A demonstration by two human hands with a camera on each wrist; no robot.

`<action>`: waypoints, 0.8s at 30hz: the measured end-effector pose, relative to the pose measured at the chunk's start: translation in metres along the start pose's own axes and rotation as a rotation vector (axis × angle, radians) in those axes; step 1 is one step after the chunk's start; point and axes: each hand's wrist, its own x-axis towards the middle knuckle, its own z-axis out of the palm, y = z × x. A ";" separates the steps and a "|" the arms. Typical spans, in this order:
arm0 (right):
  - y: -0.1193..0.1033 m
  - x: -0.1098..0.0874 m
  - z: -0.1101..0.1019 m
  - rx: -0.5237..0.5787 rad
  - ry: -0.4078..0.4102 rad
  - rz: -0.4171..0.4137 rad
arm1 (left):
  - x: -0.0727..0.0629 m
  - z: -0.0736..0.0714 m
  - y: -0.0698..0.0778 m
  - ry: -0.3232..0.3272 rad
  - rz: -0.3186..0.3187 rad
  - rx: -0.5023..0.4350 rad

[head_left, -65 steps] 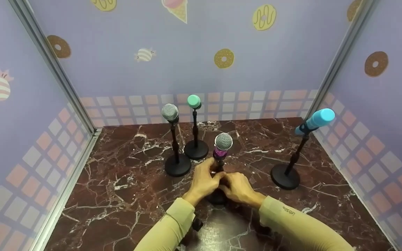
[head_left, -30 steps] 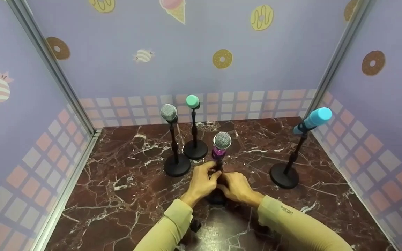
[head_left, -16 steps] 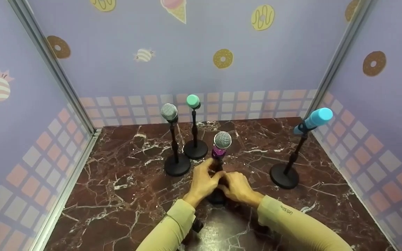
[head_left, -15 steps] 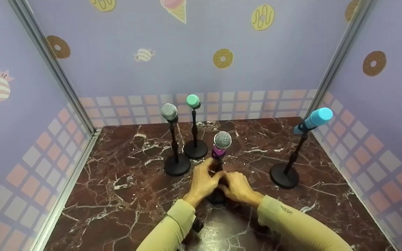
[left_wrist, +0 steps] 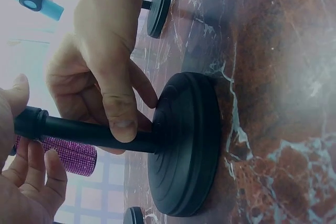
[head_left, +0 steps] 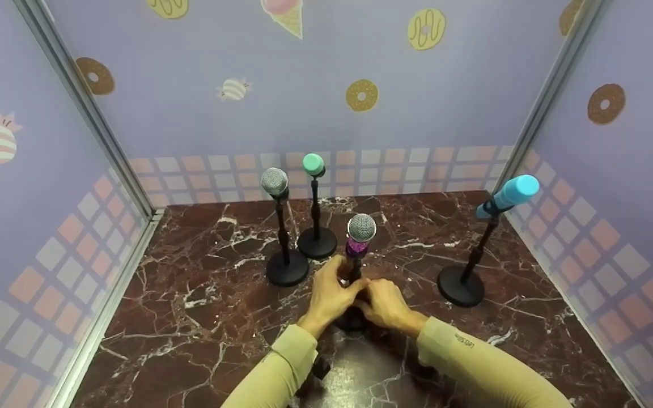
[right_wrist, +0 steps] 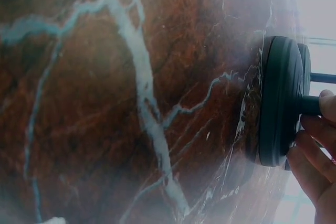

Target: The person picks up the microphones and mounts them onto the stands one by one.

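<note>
A microphone (head_left: 362,228) with a silver mesh head and purple glittery body sits in a black desk stand at the table's middle. My left hand (head_left: 326,297) holds the stand's upper pole, its fingers about the collar (left_wrist: 32,123). Lower down, my right hand (head_left: 386,303) grips the pole just above the round base (left_wrist: 184,145), thumb along the pole in the left wrist view. The base stands on the table. In the right wrist view, the fingers of the right hand (right_wrist: 317,156) reach around the pole beside the base. The hands hide most of the pole from the head view.
Behind stand a silver-headed microphone (head_left: 275,182) and a green-headed microphone (head_left: 313,164), each on a black stand. A blue microphone (head_left: 511,195) tilts on its stand at the right. Patterned walls (head_left: 304,124) enclose the marble-look table (head_left: 190,340) on three sides.
Compared with a second ago, the left thumb reaches farther right across the pole. The right hand keeps its place, and the stand and the other microphones stay where they were.
</note>
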 end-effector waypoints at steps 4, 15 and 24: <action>-0.018 0.003 -0.021 0.046 -0.013 0.010 | -0.002 -0.004 -0.001 -0.016 0.044 -0.012; -0.035 0.007 -0.037 -0.001 -0.099 0.068 | -0.004 -0.010 0.000 -0.090 0.104 0.043; -0.036 0.004 -0.035 -0.024 -0.086 0.047 | -0.004 -0.008 0.001 -0.078 0.083 0.067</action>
